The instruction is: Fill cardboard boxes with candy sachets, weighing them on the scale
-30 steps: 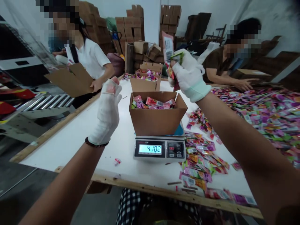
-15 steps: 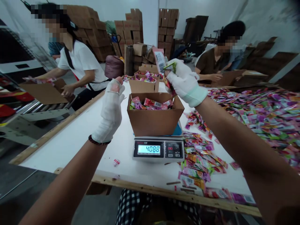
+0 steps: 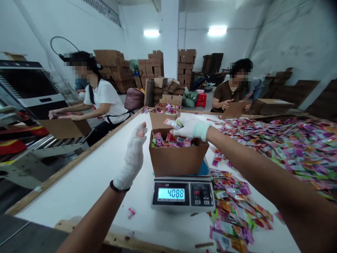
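Dropped from its earlier height, the right hand (image 3: 191, 128) now reaches over a cardboard box (image 3: 179, 161), its gloved fingers (image 3: 181, 123) pinched shut on a foil packet (image 3: 170, 123) just above the heap of packets (image 3: 168, 141) inside. The box sits on a digital scale (image 3: 183, 195) reading 4088, near the middle of the white bench (image 3: 86, 182). The left hand (image 3: 134, 158), gloved too, stands upright beside the box, fingers together and holding nothing. Loose packets (image 3: 234, 214) lie along the bench's right side, with a wider spread (image 3: 279, 147) toward its far right corner — beyond the far edge, two co-workers (image 3: 105, 98) (image 3: 231, 84) handle cardboard.
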The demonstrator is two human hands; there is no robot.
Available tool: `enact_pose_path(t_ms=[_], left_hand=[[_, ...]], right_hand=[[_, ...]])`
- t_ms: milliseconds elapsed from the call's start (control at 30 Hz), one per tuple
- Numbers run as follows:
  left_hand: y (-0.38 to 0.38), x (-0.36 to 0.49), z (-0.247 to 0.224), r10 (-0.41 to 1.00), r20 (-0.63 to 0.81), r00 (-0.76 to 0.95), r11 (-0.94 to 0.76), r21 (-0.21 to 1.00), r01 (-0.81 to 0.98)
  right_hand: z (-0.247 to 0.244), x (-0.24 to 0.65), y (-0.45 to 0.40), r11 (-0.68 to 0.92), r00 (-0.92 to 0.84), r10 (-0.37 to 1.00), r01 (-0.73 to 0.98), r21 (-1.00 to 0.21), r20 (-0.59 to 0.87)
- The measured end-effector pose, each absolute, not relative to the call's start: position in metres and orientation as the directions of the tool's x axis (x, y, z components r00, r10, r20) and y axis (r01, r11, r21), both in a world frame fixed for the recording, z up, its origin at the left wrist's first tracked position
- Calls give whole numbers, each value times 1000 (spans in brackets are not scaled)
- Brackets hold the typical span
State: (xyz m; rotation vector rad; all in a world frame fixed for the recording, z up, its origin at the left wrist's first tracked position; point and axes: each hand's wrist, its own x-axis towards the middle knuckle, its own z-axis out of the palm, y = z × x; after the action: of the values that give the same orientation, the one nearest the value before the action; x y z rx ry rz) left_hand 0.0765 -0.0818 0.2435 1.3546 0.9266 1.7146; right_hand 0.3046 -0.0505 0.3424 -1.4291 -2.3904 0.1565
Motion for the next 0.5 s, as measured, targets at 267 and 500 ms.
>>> enact_pose_path(t_ms=[267, 500], left_hand=[[-91, 63, 237, 896, 403, -186, -427, 896, -120], [-89, 67, 230, 890, 419, -181, -444, 886, -132]], right_hand=[[329, 292, -38, 480, -397, 869, 822, -306, 297], [344, 325, -37, 515, -158, 796, 685, -516, 585]])
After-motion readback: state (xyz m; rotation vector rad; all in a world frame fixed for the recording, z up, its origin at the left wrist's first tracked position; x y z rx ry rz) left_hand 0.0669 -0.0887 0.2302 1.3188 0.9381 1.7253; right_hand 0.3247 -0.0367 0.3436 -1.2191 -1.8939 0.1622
